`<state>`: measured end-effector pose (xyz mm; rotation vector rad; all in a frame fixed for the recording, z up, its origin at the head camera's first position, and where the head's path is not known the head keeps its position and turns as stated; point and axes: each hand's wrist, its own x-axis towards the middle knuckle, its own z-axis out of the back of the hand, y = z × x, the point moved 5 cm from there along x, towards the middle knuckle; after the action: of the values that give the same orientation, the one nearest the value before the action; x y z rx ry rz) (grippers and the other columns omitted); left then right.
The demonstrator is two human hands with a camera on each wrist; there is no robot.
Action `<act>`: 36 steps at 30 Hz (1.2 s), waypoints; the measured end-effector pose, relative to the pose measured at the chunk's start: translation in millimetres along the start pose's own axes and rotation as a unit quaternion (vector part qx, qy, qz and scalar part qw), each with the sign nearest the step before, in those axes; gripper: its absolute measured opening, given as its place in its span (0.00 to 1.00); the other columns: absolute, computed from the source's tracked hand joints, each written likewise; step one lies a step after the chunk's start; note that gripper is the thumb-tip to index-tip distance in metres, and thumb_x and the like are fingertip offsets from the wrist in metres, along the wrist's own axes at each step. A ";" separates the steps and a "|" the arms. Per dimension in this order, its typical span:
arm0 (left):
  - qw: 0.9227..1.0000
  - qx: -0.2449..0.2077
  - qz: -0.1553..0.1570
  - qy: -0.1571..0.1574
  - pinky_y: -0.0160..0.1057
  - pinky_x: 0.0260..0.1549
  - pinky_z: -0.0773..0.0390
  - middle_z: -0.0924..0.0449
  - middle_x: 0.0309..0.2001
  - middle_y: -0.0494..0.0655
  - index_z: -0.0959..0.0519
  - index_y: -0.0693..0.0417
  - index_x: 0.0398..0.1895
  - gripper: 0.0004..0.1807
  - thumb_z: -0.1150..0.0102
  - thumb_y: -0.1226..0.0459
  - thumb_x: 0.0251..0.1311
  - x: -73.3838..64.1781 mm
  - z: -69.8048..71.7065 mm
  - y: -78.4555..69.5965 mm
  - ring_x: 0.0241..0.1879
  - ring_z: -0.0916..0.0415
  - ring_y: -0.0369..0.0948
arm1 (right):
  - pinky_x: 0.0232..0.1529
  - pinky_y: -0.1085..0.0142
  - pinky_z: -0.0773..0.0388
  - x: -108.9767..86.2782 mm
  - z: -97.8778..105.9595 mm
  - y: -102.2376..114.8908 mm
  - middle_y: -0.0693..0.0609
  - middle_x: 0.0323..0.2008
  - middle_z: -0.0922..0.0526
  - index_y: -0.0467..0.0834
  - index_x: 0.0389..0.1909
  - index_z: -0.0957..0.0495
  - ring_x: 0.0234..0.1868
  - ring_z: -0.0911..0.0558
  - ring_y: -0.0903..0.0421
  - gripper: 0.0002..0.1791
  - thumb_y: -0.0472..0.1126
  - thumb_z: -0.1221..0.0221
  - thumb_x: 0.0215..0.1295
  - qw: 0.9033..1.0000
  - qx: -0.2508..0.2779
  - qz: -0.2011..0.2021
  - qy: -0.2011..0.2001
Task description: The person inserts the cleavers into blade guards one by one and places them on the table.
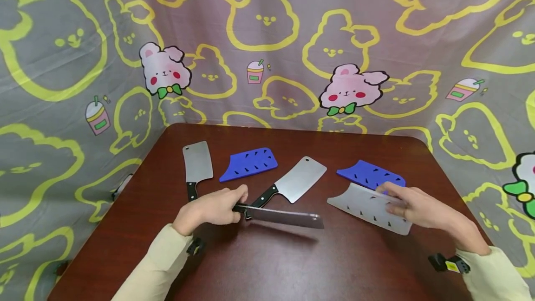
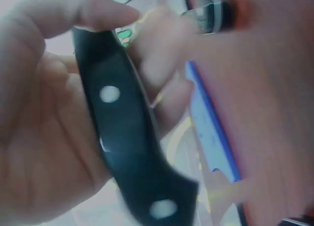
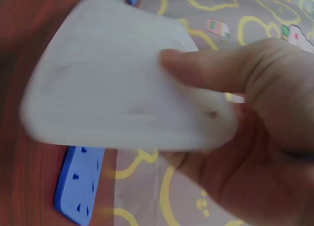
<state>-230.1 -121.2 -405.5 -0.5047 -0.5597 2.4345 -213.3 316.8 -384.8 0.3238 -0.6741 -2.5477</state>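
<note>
I see one cleaver (image 1: pixel 198 161) lying nearest the far left corner of the tabletop (image 1: pixel 292 268). My left grip (image 1: pixel 215 208) is wrapped round the black handle (image 2: pixel 125 123) of a second cleaver (image 1: pixel 288 219), which points toward the right edge. Nearer the far edge lie a blue sheath (image 1: pixel 252 164) and a third cleaver (image 1: pixel 303 179). Rightward, my right grip (image 1: pixel 418 207) pinches a white sheath (image 1: pixel 363 208) beside another blue sheath (image 1: pixel 355 172).

No legible text or numbers, the yellow label (image 1: pixel 452 266) on the right wrist's black device (image 1: pixel 437 262) too small.
</note>
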 end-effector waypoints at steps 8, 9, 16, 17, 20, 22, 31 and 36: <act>0.998 -0.037 -0.027 -0.051 0.33 0.24 0.35 0.32 0.25 0.39 0.29 0.45 0.39 0.07 0.42 0.64 0.61 6.9 19.4 -0.3 0.24 0.35 0.33 | 0.27 0.68 0.27 3.4 24.2 3.7 0.53 0.33 0.19 0.51 0.51 0.26 0.30 0.22 0.66 0.18 0.44 0.34 0.62 0.980 0.009 -0.028 -0.197; 0.997 -0.048 -0.033 -0.052 0.33 0.23 0.34 0.31 0.25 0.38 0.29 0.45 0.39 0.06 0.42 0.62 0.62 7.6 20.8 0.3 0.24 0.34 0.33 | 0.26 0.68 0.27 3.7 26.0 2.8 0.53 0.32 0.20 0.51 0.51 0.26 0.29 0.22 0.65 0.17 0.44 0.34 0.63 0.977 0.020 -0.033 -0.210; 0.990 -0.132 -0.034 -0.032 0.35 0.19 0.29 0.29 0.20 0.40 0.27 0.49 0.38 0.16 0.47 0.47 0.69 10.1 24.6 8.5 0.17 0.32 0.35 | 0.29 0.65 0.19 6.5 35.3 -4.1 0.62 0.35 0.17 0.46 0.54 0.27 0.31 0.15 0.62 0.15 0.44 0.41 0.70 0.962 0.104 -0.043 -0.250; 0.990 -0.137 -0.033 -0.032 0.36 0.18 0.29 0.29 0.19 0.40 0.27 0.50 0.37 0.17 0.48 0.46 0.69 10.5 24.9 9.4 0.16 0.32 0.35 | 0.29 0.65 0.19 7.1 36.5 -3.9 0.64 0.35 0.17 0.45 0.54 0.27 0.31 0.15 0.62 0.14 0.43 0.42 0.71 0.960 0.112 -0.038 -0.254; 0.987 -0.151 -0.032 -0.037 0.36 0.18 0.29 0.30 0.18 0.41 0.27 0.53 0.35 0.19 0.51 0.47 0.71 12.6 26.0 11.2 0.15 0.34 0.36 | 0.28 0.65 0.18 9.5 40.5 -1.2 0.67 0.36 0.18 0.43 0.54 0.26 0.31 0.14 0.63 0.12 0.40 0.45 0.72 0.955 0.126 -0.013 -0.267; 0.986 -0.159 -0.032 -0.042 0.36 0.18 0.29 0.31 0.18 0.42 0.27 0.53 0.33 0.18 0.50 0.48 0.71 14.3 27.3 11.9 0.15 0.35 0.37 | 0.28 0.65 0.18 11.3 43.1 1.3 0.68 0.37 0.18 0.41 0.54 0.26 0.31 0.14 0.63 0.12 0.38 0.47 0.73 0.950 0.140 0.005 -0.280; 0.979 -0.186 -0.042 -0.077 0.36 0.17 0.30 0.30 0.17 0.44 0.29 0.59 0.31 0.21 0.49 0.49 0.71 21.7 33.4 10.7 0.13 0.35 0.38 | 0.26 0.68 0.19 19.3 48.7 6.5 0.62 0.35 0.16 0.35 0.50 0.26 0.32 0.14 0.66 0.10 0.31 0.50 0.73 0.908 0.261 0.070 -0.321; 0.975 -0.194 -0.054 -0.089 0.36 0.16 0.30 0.30 0.17 0.45 0.30 0.58 0.29 0.19 0.49 0.52 0.72 23.3 36.4 8.5 0.12 0.36 0.38 | 0.27 0.70 0.19 22.2 48.2 8.2 0.59 0.35 0.15 0.35 0.49 0.25 0.33 0.14 0.66 0.10 0.30 0.50 0.72 0.885 0.316 0.100 -0.328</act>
<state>-268.8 -123.1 -384.4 -0.4006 -1.1229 2.2835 -245.4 318.6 -341.8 -0.4203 -1.6964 -2.1415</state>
